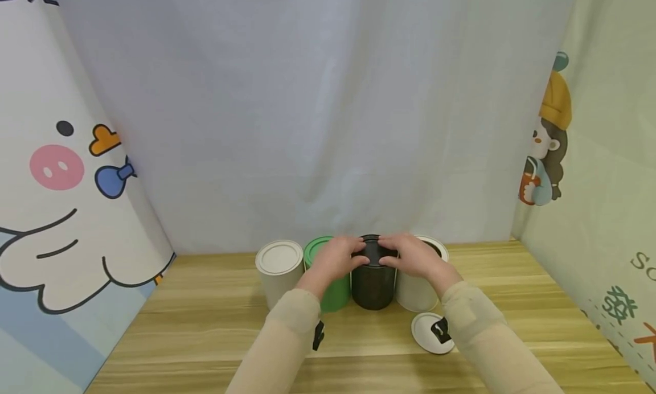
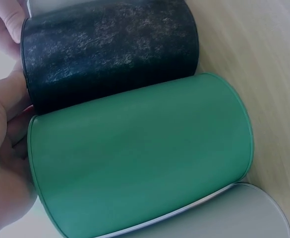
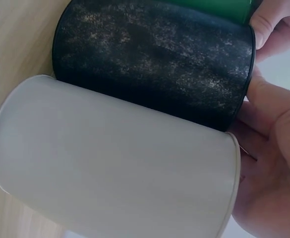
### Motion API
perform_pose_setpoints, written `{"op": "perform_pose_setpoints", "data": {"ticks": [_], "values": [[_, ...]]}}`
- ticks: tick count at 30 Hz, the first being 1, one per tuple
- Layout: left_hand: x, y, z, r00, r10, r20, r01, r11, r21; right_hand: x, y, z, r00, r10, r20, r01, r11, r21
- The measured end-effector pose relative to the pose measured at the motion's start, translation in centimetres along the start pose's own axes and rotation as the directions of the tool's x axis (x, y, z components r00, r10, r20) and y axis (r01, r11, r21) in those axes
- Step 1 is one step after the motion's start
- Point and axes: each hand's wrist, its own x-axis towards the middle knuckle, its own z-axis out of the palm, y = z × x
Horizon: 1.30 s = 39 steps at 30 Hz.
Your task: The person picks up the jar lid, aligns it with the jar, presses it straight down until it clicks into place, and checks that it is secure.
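In the head view a black canister [image 1: 373, 288] stands in a row on the table, its black lid [image 1: 374, 250] on top. My left hand [image 1: 335, 258] holds the lid's left side, thumb at the near rim and fingers toward the far side. From the right, my right hand [image 1: 414, 258] holds the lid in the same way. Both wrist views show a thumb against the rim of the black canister; the other fingertips are partly hidden. Beside it are a green canister [image 2: 140, 153] on the left and a white canister [image 3: 115, 153] without its lid on the right.
A lidded white canister [image 1: 281, 269] stands at the row's left end. A loose white lid [image 1: 425, 340] lies flat in front of the right-hand white canister. Behind the wooden table [image 1: 205, 325] hangs a pale curtain [image 1: 307, 109], with printed cloths at both sides.
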Motion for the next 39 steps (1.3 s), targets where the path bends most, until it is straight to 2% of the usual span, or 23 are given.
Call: {"op": "perform_pose_setpoints", "data": {"ticks": [6, 12, 18, 26, 30, 32, 34, 39], "values": [[-0.3, 0.0, 0.6, 0.999, 0.026, -0.038, -0.023, 0.997, 0.075, -0.5, -0.1, 0.6, 0.999, 0.038, -0.038, -0.039, 0.999, -0.037], [-0.8, 0.1, 0.9, 0.988, 0.090, -0.122, -0.072, 0.986, 0.147, -1.1, 0.0, 1.3, 0.988, 0.026, -0.154, -0.040, 0.995, -0.089], [-1.4, 0.4, 1.1, 0.953, 0.192, -0.232, -0.149, 0.970, 0.193, -1.8, -0.3, 1.4, 0.973, 0.008, -0.230, -0.020, 0.999, -0.049], [-2.1, 1.5, 1.3, 0.912, 0.230, -0.340, -0.200, 0.972, 0.122, -3.2, -0.5, 1.0, 0.958, -0.031, -0.286, 0.033, 0.999, 0.003], [-2.3, 2.3, 1.3, 0.895, 0.257, -0.364, -0.237, 0.966, 0.100, -4.3, -0.6, 0.9, 0.947, -0.056, -0.315, 0.064, 0.998, 0.016], [-2.5, 2.8, 1.3, 0.895, 0.271, -0.355, -0.257, 0.962, 0.089, -4.9, -0.7, 0.8, 0.937, -0.071, -0.343, 0.082, 0.996, 0.018], [-2.6, 3.2, 1.3, 0.901, 0.277, -0.333, -0.266, 0.961, 0.081, -5.5, -0.8, 0.7, 0.923, -0.085, -0.376, 0.102, 0.995, 0.025], [-3.1, 4.2, 1.4, 0.934, 0.246, -0.259, -0.240, 0.969, 0.055, -6.8, -0.8, 0.7, 0.903, -0.107, -0.415, 0.140, 0.989, 0.050]]}}
